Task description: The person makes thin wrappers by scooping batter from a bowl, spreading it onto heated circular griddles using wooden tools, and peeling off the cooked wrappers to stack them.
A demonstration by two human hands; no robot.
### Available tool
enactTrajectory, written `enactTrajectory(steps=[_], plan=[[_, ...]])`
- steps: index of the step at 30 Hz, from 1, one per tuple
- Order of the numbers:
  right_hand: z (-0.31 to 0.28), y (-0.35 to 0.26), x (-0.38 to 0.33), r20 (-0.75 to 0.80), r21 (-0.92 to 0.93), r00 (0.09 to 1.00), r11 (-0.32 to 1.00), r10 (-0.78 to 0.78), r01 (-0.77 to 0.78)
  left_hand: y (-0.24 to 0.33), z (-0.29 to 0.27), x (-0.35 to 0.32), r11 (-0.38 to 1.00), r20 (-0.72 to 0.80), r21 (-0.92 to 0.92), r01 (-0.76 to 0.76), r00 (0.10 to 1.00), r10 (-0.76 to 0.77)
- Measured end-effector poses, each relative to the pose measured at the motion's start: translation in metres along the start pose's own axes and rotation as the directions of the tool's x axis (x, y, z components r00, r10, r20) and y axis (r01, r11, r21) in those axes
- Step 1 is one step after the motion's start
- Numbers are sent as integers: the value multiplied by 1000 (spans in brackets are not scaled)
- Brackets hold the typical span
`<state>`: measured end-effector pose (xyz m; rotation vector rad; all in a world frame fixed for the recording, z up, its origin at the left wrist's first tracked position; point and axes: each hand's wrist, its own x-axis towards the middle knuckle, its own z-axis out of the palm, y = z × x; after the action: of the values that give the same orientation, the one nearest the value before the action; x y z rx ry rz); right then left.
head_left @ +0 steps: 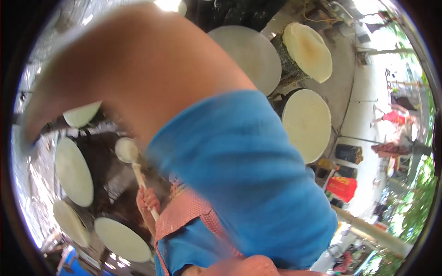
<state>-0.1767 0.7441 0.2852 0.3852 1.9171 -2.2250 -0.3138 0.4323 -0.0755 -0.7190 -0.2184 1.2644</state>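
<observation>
My left hand [148, 200] is wrapped round the pale wooden handle of a ladle [126, 150], whose round head is coated in something whitish. Across the picture runs my right arm [175, 60], raised and bent close in front, its blue sleeve filling the middle. At the far left edge my right hand [33, 124] is smeared by motion, so its fingers cannot be made out. Near the ladle lie several large pale discs, including one flat disc [73, 172] at the left and another disc [122, 239] below it. A red checked apron [184, 214] covers my front.
At the upper right, a cream round sheet [308, 53] with a browned patch tops a dark rough base. A greyish round lid or plate [248, 60] and another pale round [307, 126] stand nearby. Farther right are a red bag [342, 188], a dark bucket [348, 153] and a person [397, 117].
</observation>
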Motion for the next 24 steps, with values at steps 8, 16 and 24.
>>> enactTrajectory(steps=[8, 16, 24], plan=[[67, 90, -10, 378, 78, 344, 399, -860, 914, -146, -72, -10, 883, 298, -242, -403, 835, 463], [219, 163, 180, 842, -234, 404, 433, -356, 870, -282, -222, -44, 441, 151, -420, -793, 418, 896], [436, 373, 161, 763, -646, 615, 181, 199, 742, -362, -425, -150, -81, -15, -460, -884, -83, 996]])
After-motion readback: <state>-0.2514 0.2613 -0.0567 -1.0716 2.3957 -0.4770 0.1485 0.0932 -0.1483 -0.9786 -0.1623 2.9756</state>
